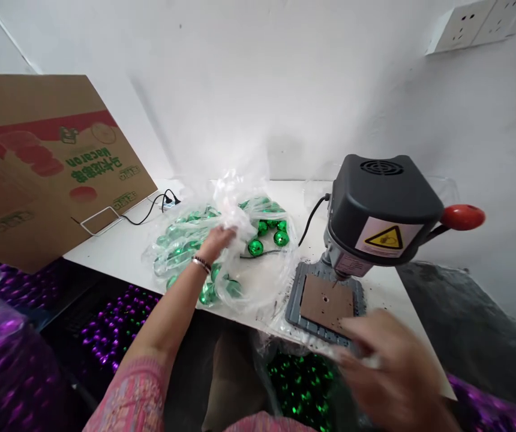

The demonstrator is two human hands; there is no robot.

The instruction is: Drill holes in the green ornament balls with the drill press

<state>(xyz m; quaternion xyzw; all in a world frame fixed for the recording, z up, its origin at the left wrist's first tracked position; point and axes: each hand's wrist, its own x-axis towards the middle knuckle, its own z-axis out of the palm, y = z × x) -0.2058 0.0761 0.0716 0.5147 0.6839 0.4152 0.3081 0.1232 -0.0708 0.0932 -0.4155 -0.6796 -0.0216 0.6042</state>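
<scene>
Table (105, 258) and wall (258, 90) are white. Plastic bag (181, 255) holds green balls (255, 247); left hand (215, 243) grips bag, right hand (388, 369) is too blurred to tell.

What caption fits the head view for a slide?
Left hand on a clear plastic bag of green baubles, right hand blurred beside a bench drill press.

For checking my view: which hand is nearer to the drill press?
Right. The right hand is just in front of the drill press; the left hand is farther away, on the plastic bag.
</scene>
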